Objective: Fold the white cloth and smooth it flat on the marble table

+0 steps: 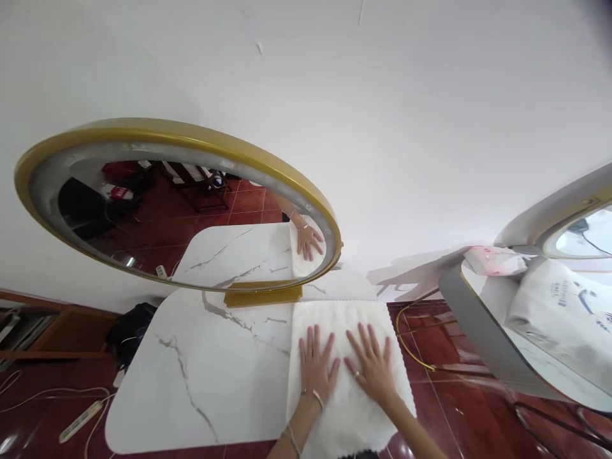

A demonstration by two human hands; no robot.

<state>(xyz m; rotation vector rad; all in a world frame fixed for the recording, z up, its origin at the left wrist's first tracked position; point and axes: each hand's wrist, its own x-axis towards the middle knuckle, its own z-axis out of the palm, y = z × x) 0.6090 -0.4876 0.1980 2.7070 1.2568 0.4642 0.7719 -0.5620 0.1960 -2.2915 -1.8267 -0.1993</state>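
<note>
A white cloth [349,408] with a scalloped edge lies spread over the right end of a white marble-patterned tabletop [239,389], its right side reaching the table's edge. My left hand [316,370] rests flat on the cloth, fingers spread, with bracelets at the wrist. Beside it, my right hand [375,370] also presses flat on the cloth, fingers apart, a ring on one finger. Neither hand grips anything. Behind the cloth stands an oval mirror [191,236] with a gold frame on a gold base [262,294]; one hand and part of the cloth show in its glass.
To the right, a second table [502,299] holds a pink-and-white packet [495,260], a white bag [564,306] and another mirror [588,236]. A power strip [81,421] with cords lies on the red tiled floor at left, near a black bag [131,331] and wooden shelf [67,331].
</note>
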